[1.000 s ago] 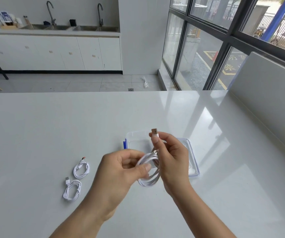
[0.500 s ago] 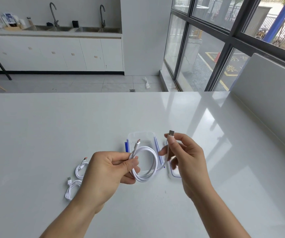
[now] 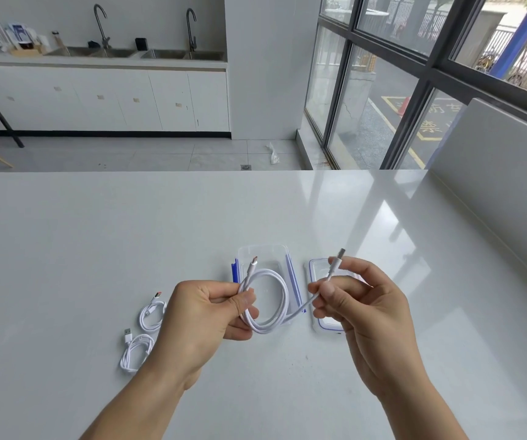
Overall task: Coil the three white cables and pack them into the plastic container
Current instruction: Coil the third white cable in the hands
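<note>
Both my hands hold one white cable [image 3: 282,293] above the table. My left hand [image 3: 206,315] pinches its loop, with a small plug sticking up past the thumb. My right hand [image 3: 360,300] grips the other end just below its metal USB plug. Behind the loop a clear plastic container [image 3: 263,254] with blue clips stands open on the table, and its lid [image 3: 314,271] lies right of it, partly hidden by my right hand. Two coiled white cables lie at the left: one [image 3: 151,314] farther back, one [image 3: 135,350] nearer.
The white table [image 3: 97,242] stretches wide around the hands. A low white wall [image 3: 493,173] borders its right side. Beyond the far edge lie a tiled floor, a counter with sinks, and tall windows.
My hands have drawn apart: the right hand moved right with the USB end, opening the cable from a tight coil into one wide loop. The container and its lid came into view between them.
</note>
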